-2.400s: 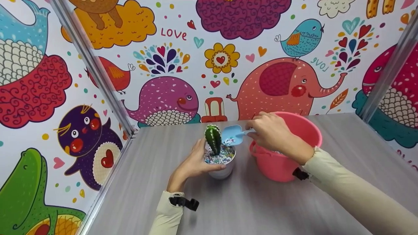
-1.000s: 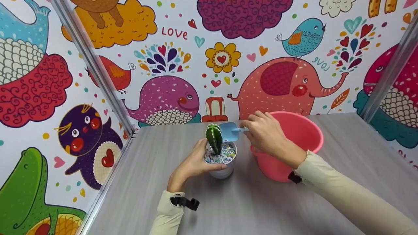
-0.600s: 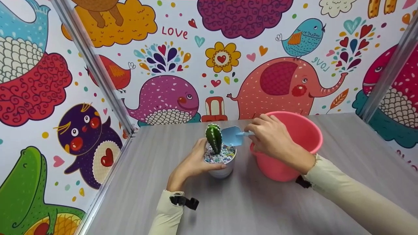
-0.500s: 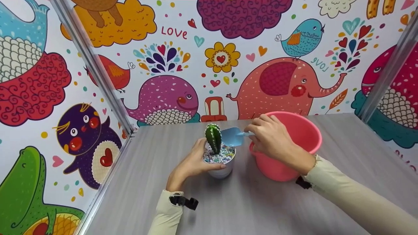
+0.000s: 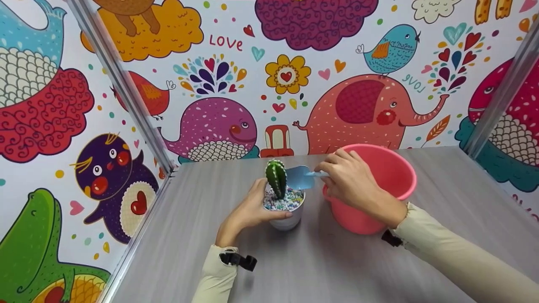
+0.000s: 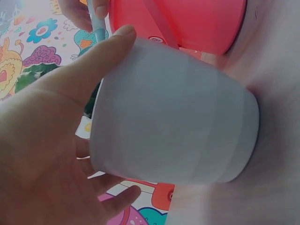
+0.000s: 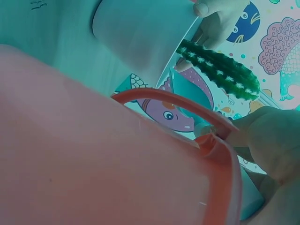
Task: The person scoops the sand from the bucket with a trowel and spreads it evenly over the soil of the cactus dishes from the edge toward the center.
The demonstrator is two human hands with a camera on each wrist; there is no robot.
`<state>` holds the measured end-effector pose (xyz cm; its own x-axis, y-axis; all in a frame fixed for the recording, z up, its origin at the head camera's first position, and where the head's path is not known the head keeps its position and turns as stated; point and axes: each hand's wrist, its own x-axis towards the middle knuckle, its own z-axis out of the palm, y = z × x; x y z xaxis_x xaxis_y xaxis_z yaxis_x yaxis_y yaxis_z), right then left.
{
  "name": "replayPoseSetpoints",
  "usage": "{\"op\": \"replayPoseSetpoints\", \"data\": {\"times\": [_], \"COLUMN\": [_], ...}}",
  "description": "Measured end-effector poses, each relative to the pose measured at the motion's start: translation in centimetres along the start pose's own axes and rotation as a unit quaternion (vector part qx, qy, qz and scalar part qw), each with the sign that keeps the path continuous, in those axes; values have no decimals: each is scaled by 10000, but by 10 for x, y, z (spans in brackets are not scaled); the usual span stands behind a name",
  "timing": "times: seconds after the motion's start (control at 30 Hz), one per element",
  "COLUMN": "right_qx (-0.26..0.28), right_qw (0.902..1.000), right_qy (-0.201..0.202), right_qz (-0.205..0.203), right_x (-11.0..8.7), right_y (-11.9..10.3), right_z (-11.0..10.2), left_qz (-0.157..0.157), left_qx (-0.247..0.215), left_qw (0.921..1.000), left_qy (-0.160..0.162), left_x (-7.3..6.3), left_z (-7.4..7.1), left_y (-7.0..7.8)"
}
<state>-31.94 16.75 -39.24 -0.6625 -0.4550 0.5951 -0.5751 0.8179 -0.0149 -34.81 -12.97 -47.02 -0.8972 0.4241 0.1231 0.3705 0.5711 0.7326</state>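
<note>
My left hand point(image 5: 252, 208) grips a white flower pot point(image 5: 286, 221) near its rim, thumb on the front and fingers round the far side. The pot stands upright on the table; in the left wrist view its smooth wall point(image 6: 173, 112) fills the middle. A green cactus point(image 5: 276, 180) with white tufts rises from small multicoloured pebbles point(image 5: 285, 201) in it. My right hand point(image 5: 347, 174) pinches the handle of a light blue toy shovel point(image 5: 300, 177). The shovel's blade is over the pot's right rim, beside the cactus, with no pile of pebbles showing on it.
A pink bucket point(image 5: 358, 216) stands on the grey table point(image 5: 320, 269) right of the pot, under my right forearm. Its handle point(image 7: 173, 101) hangs on the pot's side. Printed cartoon walls point(image 5: 286, 33) close off the back and the sides.
The pebbles lying on the shovel earlier are gone from its blade. The shovel rose toward the cactus, then came back slightly down and right. My left hand and the pot stay put.
</note>
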Motion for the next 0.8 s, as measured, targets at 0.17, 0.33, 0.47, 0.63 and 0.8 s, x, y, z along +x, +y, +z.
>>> {"op": "replayPoseSetpoints", "data": {"times": [0.17, 0.33, 0.47, 0.63, 0.8], "right_qx": [38, 74, 52, 85, 364], "right_qw": [10000, 10000, 10000, 9999, 9985], "right_qy": [25, 49, 36, 56, 73], "right_qz": [3, 34, 42, 135, 393], "right_x": [-1, -2, -4, -9, -14], "right_y": [-2, -4, -3, 0, 7], "right_z": [0, -1, -1, -2, -6], "left_qz": [-10, 12, -30, -20, 26], "left_qx": [-18, 16, 43, 61, 52], "left_qw": [10000, 10000, 10000, 10000, 10000], "left_qy": [18, 33, 23, 30, 50], "left_x": [0, 1, 1, 0, 1], "left_z": [0, -1, -1, 0, 0], "left_y": [0, -1, -1, 0, -1]}}
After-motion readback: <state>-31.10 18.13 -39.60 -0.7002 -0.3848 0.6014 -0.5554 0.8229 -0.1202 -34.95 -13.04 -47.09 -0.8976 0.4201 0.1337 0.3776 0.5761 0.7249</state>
